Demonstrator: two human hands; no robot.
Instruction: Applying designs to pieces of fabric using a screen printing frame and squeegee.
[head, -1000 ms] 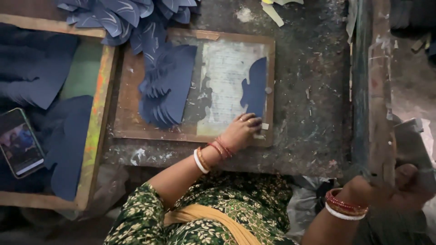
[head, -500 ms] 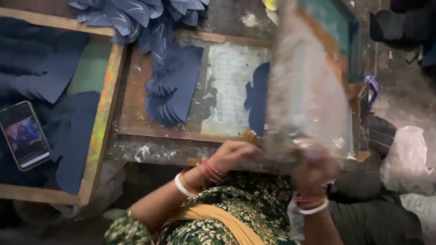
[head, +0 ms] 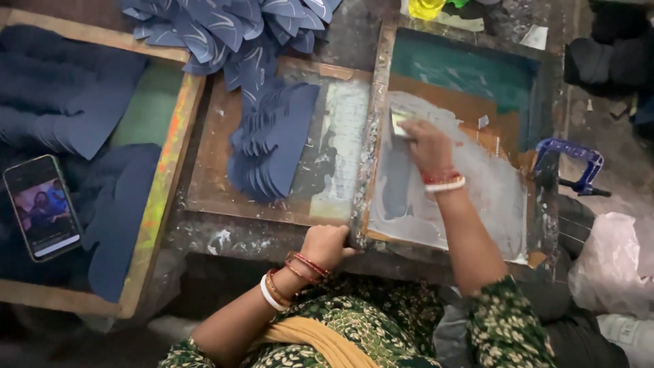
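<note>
A grimy, paint-spattered grey worktable (head: 354, 41) fills the view, with a wooden tray (head: 167, 184) of dark blue cloth pieces and a smartphone with a lit screen (head: 42, 207) at its left end. In the middle lies a flat wooden board (head: 218, 170) carrying a fanned stack of dark blue cut paper shapes (head: 272, 146), and more blue shapes with pale line prints (head: 225, 27) are heaped above it. On the right rests a wood-framed printing screen (head: 378, 88) smeared with whitish-grey ink, a blue clamp (head: 575, 160) at its far edge. The right hand (head: 426, 143) is closed over a small flat squeegee (head: 400, 123), pressing it onto the mesh near the frame's upper left. The left hand (head: 327, 245) curls around the frame's near left corner, fingers wrapped tight on the wood.
</note>
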